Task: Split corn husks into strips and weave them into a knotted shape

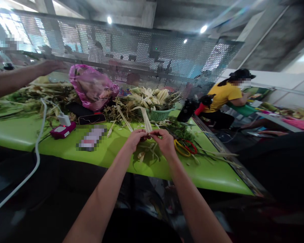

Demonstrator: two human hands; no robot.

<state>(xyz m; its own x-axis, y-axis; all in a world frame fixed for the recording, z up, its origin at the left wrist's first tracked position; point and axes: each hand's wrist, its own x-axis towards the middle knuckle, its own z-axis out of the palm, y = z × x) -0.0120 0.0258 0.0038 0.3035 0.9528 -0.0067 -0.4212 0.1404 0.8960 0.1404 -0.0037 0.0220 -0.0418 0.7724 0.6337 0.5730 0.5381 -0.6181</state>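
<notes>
Over the green tabletop (111, 148), my left hand (137, 139) and my right hand (164, 141) meet fingertip to fingertip. Both are closed in a pinch on the lower end of a pale dried corn husk strip (146, 120), which stands up from between them. Below the hands lie loose husk scraps (148, 153). Scissors (183, 147) with yellow and red handles rest just right of my right hand, partly on green plant trimmings (183, 131). Behind the hands, a green basket (159, 115) is heaped with pale husks (149, 96).
A pink plastic bag (91, 86), a dark phone (92, 118), a pixelated flat item (91, 137) and a magenta power socket (63, 130) with a white cord (38, 145) occupy the left side. Another person's arm (22, 79) reaches in there. A person in yellow (221, 96) sits beyond the right edge.
</notes>
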